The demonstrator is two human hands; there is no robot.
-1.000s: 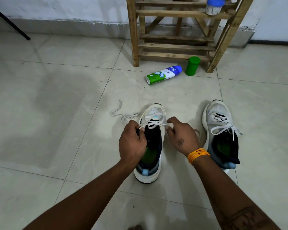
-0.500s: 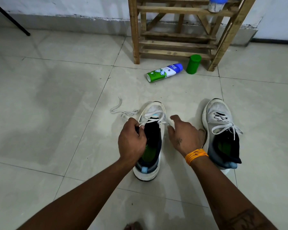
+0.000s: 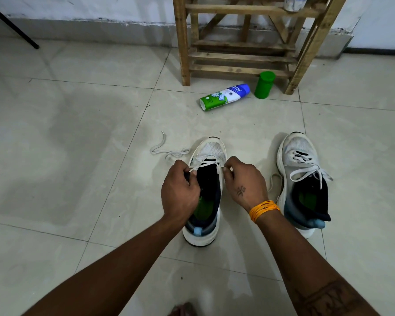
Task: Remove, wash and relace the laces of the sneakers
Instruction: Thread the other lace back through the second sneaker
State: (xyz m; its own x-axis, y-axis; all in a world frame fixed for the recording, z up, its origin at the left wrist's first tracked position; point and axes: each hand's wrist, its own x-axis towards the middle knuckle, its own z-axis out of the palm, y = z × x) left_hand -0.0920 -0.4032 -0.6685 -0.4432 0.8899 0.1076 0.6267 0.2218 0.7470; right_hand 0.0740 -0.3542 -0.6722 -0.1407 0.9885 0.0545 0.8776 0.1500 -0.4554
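While half a second ago the right hand (image 3: 245, 182) lay open beside the white mesh sneaker (image 3: 206, 190) on the floor, it now pinches the white lace (image 3: 205, 161); left hand (image 3: 180, 192) pinches too, its fingertips hidden.

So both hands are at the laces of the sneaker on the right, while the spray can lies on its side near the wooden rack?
Not quite: the head view shows the left hand and right hand pinching the lace of the left sneaker. The right sneaker is untouched. The spray can does lie by the rack.
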